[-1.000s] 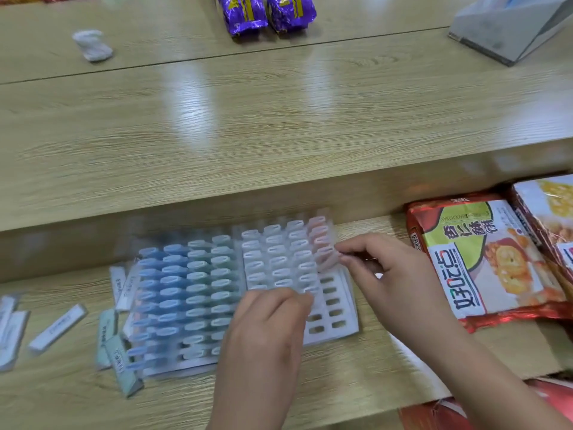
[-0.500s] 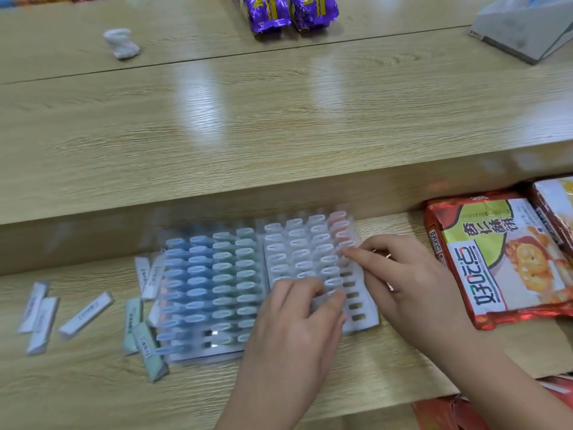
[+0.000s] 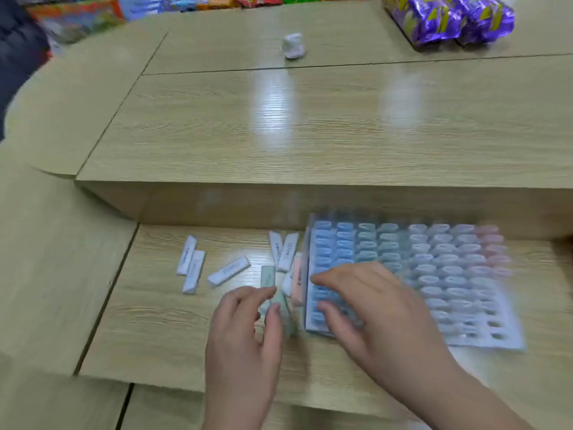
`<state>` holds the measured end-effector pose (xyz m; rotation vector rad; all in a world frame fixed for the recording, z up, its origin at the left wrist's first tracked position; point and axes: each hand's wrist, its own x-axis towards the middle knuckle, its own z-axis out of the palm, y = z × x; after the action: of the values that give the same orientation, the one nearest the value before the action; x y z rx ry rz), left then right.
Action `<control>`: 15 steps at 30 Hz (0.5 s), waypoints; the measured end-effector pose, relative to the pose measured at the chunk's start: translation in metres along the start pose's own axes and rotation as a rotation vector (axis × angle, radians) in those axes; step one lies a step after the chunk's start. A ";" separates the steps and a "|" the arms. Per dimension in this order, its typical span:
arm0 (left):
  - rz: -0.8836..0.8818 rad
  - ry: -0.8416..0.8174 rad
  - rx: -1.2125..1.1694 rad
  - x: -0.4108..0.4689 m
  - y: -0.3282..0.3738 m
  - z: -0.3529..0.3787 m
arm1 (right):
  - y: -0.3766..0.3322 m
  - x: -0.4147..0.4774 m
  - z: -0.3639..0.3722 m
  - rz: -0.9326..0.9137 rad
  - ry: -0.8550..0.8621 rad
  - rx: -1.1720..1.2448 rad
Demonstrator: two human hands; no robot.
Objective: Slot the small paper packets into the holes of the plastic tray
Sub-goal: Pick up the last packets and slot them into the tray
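Note:
The clear plastic tray [image 3: 499, 338] lies on the lower wooden shelf, most holes filled with blue, green, white and pink packets; a few holes at its near right corner are bare. Loose packets lie left of it: white ones [image 3: 228, 271], a pink one [image 3: 298, 279] against the tray's left edge, and a green one [image 3: 268, 276]. My left hand [image 3: 245, 333] pinches the near end of the green packet between thumb and forefinger, though the picture is blurred. My right hand [image 3: 372, 308] rests with spread fingers on the tray's near left part.
A raised wooden counter [image 3: 310, 135] stands right behind the shelf. On it are a crumpled white scrap [image 3: 293, 46] and purple snack bags [image 3: 449, 17] at the far right. Two more white packets [image 3: 189, 265] lie further left on the shelf.
The view has swung left. My left hand left the tray and went to the loose packets beside it. My right hand shifted from the tray's right edge to its left part.

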<state>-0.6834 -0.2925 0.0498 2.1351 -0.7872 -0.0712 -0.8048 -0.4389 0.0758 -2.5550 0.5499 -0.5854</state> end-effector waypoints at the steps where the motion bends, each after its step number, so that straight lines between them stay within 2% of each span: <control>1: -0.045 0.006 0.025 0.001 -0.012 -0.008 | -0.009 0.006 0.011 0.003 -0.036 -0.025; 9: -0.110 0.004 0.264 0.024 -0.076 -0.036 | -0.037 0.055 0.072 0.057 -0.198 -0.395; 15: -0.162 0.004 0.326 0.062 -0.105 -0.040 | -0.047 0.084 0.115 0.164 -0.174 -0.605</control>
<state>-0.5680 -0.2516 0.0121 2.5049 -0.6568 -0.0249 -0.6667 -0.4008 0.0331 -3.0321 0.9814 -0.1412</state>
